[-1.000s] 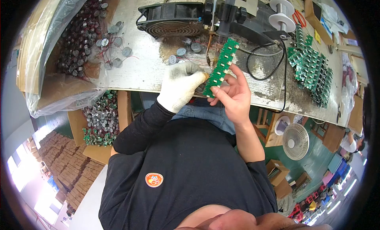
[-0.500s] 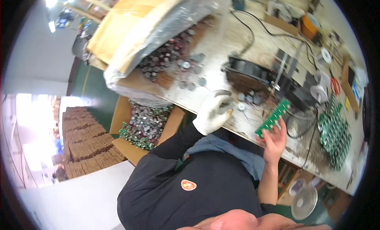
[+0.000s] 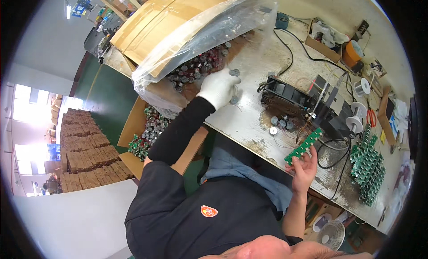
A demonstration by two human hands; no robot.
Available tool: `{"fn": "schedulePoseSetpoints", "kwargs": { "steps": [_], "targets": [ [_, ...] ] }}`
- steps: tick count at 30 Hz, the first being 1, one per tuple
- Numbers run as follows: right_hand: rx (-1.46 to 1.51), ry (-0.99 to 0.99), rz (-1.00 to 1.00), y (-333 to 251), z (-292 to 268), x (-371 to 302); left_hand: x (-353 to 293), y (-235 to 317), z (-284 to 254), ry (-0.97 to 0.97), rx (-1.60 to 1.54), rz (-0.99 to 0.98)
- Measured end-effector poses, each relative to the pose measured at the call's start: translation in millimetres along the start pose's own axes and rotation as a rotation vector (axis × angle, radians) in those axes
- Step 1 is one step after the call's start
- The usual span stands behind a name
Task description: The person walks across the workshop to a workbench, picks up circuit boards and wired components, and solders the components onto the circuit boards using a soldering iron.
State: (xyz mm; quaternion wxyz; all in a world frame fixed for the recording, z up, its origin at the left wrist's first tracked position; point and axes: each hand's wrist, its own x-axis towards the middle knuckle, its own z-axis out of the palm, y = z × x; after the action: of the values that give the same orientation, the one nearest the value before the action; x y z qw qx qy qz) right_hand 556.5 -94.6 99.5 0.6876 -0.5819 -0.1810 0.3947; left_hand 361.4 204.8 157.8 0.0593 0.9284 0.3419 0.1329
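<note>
My left hand [image 3: 219, 88], in a white glove, reaches over the bench beside the open plastic-lined carton. Its fingers are curled, and what they close on is hidden. Round grey components [image 3: 234, 72] show at the fingertips, one beyond the hand and another nearer me. A heap of such components [image 3: 198, 68] with reddish wires lies at the carton's mouth. My bare right hand [image 3: 304, 170] grips a green circuit board strip [image 3: 304, 146] by its near end, thumb and fingers around it, above the bench's front edge.
A black fan [image 3: 285, 96] stands mid-bench beside a fixture with solder spools [image 3: 355, 118]. Several loose round components [image 3: 281, 122] lie before it. Stacked green boards [image 3: 368, 170] sit at right, near red-handled scissors [image 3: 371, 117]. A carton of components [image 3: 151, 129] stands below the bench's left edge.
My left hand has moved left and away from me, from near the loose components by the fan to those beside the carton. The right hand still holds the board strip, slightly lower in view.
</note>
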Motion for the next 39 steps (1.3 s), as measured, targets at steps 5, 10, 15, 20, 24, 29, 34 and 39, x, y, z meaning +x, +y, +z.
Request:
{"fn": "schedulePoseSetpoints", "kwargs": {
  "steps": [5, 10, 15, 20, 24, 29, 34, 39],
  "targets": [
    [0.011, 0.012, 0.003, 1, -2, -1, 14, -11, 14, -0.238, 0.073, -0.004],
    [0.027, -0.025, 0.011, -2, -2, -2, 7, -28, 10, 0.071, -0.516, -0.200],
    [0.025, -0.029, -0.008, -4, 0, -1, -3, -22, -6, 0.309, -1.448, -0.559],
    [0.017, -0.039, -0.003, -3, 0, 1, -13, -5, -9, 0.410, -1.787, -0.573],
    [0.021, -0.029, 0.001, -3, -2, -1, -22, 15, -17, 0.386, -1.773, -0.580],
    [0.031, -0.017, 0.008, -4, -5, -4, -46, 47, -6, 0.246, -1.522, -0.537],
    [0.008, -0.028, 0.035, -3, -5, -4, -62, 91, 20, 0.093, -1.280, -0.515],
    [0.080, -0.074, 0.026, -1, -1, -3, -75, 132, 32, -0.015, -1.001, -0.290]
  ]
}}
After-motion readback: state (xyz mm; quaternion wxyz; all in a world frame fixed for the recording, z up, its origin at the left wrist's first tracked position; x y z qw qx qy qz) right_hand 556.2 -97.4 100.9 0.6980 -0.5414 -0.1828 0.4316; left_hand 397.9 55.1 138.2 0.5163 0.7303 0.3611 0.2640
